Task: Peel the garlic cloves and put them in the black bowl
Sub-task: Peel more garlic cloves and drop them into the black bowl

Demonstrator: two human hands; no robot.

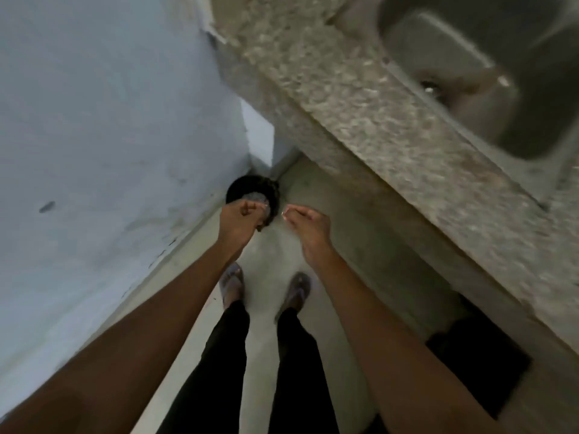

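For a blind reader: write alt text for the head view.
Both hands reach down over a black bin in the floor corner, the left hand curled, the right hand relaxed. A granite counter with a sink runs along the right.

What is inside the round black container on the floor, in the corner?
Inside the black container something pale and greyish shows, too blurred to identify. The left hand above it covers its near part.

Single view, head-worn, wide-angle. Looks steeply down from standing height past both outstretched forearms to feet on floor. Wall fills left side; countertop and sink cross upper right, close. Blurred throughout.
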